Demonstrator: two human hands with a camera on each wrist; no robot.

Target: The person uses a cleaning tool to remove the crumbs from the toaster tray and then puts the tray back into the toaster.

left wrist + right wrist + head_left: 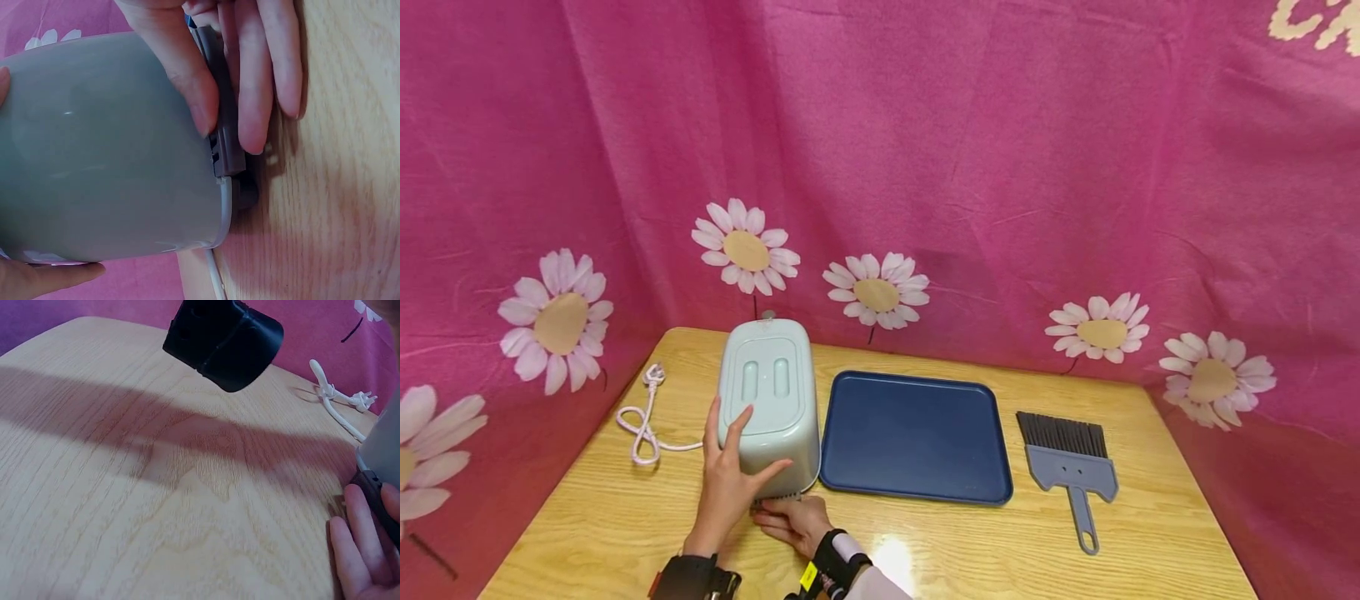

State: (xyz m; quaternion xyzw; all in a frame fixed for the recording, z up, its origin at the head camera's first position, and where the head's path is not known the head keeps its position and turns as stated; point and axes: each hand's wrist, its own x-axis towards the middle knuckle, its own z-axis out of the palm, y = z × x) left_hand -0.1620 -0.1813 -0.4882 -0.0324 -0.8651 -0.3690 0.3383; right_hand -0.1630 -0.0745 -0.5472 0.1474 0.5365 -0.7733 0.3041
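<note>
A pale green toaster (767, 375) with two oblong recesses in its lid stands at the left half of the table. My left hand (726, 479) rests on its near end with fingers spread: one lies along the left side, one reaches onto the lid, and the thumb presses the front. Low at the base, my right hand (801, 521) pinches the dark grey ridged edge of a crumb tray (222, 106), thumb on the upper side and fingers beneath. The rest of that tray is hidden by the toaster and the hand.
A navy tray (917, 437) lies just right of the toaster. Farther right is a grey brush (1071, 467) with black bristles. The toaster's white cord (643, 433) lies looped at the left with its plug. Pink floral cloth (970, 167) hangs behind the table (970, 533).
</note>
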